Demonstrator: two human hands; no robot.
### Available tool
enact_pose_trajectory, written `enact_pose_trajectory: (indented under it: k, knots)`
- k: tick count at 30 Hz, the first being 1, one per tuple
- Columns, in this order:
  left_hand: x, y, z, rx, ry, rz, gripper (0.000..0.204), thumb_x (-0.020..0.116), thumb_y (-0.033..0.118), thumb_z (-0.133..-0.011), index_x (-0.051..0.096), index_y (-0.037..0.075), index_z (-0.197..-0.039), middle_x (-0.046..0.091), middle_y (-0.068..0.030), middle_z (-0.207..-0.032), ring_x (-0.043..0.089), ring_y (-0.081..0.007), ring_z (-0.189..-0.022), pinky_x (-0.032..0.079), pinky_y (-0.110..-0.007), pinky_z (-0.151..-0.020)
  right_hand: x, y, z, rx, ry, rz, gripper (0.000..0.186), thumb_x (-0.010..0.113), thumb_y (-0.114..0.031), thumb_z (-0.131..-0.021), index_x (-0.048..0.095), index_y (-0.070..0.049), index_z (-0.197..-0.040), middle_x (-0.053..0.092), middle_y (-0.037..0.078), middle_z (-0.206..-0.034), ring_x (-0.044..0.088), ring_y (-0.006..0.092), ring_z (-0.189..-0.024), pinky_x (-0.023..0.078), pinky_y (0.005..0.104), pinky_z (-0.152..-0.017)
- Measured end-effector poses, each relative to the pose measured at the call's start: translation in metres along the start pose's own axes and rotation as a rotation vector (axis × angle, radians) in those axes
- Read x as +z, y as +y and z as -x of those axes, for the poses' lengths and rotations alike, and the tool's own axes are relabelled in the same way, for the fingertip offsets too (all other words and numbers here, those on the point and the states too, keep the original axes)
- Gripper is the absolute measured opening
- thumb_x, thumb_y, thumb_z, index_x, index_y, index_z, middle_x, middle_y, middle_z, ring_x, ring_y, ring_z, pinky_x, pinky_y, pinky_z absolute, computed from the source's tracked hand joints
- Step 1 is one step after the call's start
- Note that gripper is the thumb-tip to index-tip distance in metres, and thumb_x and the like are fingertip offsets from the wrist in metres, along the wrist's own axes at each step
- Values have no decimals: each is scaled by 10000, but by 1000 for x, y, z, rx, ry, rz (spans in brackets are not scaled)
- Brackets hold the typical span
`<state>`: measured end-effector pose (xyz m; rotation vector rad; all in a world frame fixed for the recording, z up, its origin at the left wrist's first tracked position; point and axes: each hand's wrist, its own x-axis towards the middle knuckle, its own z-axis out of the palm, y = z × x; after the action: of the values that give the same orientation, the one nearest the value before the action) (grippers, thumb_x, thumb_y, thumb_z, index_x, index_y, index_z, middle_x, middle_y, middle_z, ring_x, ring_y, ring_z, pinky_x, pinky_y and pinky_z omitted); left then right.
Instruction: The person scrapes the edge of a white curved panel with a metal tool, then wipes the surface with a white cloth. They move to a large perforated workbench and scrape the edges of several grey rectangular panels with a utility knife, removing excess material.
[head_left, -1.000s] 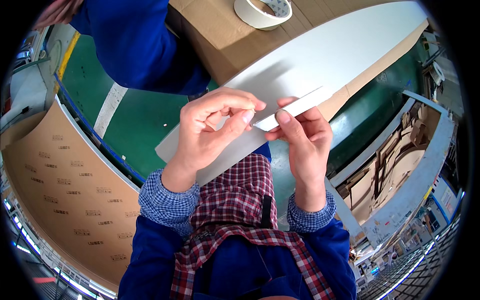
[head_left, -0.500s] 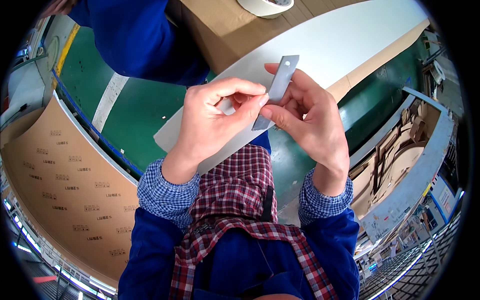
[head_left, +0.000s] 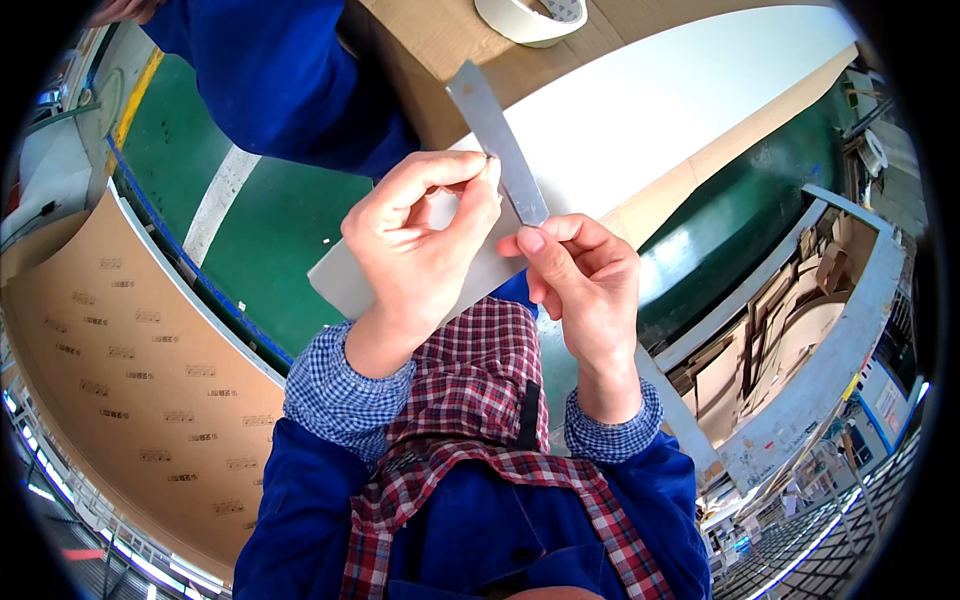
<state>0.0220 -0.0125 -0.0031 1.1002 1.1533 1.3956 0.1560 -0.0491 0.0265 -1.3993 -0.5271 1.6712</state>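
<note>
A grey utility knife blade [head_left: 508, 150], a flat strip with slanted ends, is held up above the white panel. My right hand [head_left: 585, 275] pinches its lower end between thumb and fingertips. At the blade's left edge, my left hand [head_left: 425, 220] is closed, thumb and forefinger pressed together. Whether those fingertips grip something small or only touch the edge is hidden. The long white panel [head_left: 690, 90] lies beneath, running from near my apron towards the upper right.
A roll of cream tape [head_left: 530, 22] rests on brown cardboard [head_left: 430, 50] ahead. Another person's blue sleeve [head_left: 275, 80] is at the upper left. Printed brown board [head_left: 140, 400] stands on the left. A grey bin [head_left: 850, 330] with cardboard scraps is on the right.
The blade has swung so its upper end leans left. My right hand has slid down to the blade's lower end; my left hand has moved slightly left.
</note>
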Motion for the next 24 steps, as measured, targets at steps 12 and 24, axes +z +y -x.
enact_pose_trajectory:
  k: [12, 24]
  knots:
    - [-14, -12, -6, 42, 307, 145, 152, 644, -112, -790, 608, -77, -933, 641, -121, -884, 616, -122, -781, 546, -232, -691, -12, 14, -28, -757, 417, 995, 148, 794, -71, -658, 704, -107, -769, 653, 1, -843, 478, 134, -678, 395, 260, -620]
    - [-16, -14, -12, 14, 334, 167, 153, 656, -92, -792, 609, -87, -938, 632, -121, -879, 610, -119, -769, 555, -233, -668, -12, 30, -40, -993, 384, 1180, 232, 768, 7, -628, 714, -63, -843, 632, 31, -903, 505, 163, -742, 408, 281, -667]
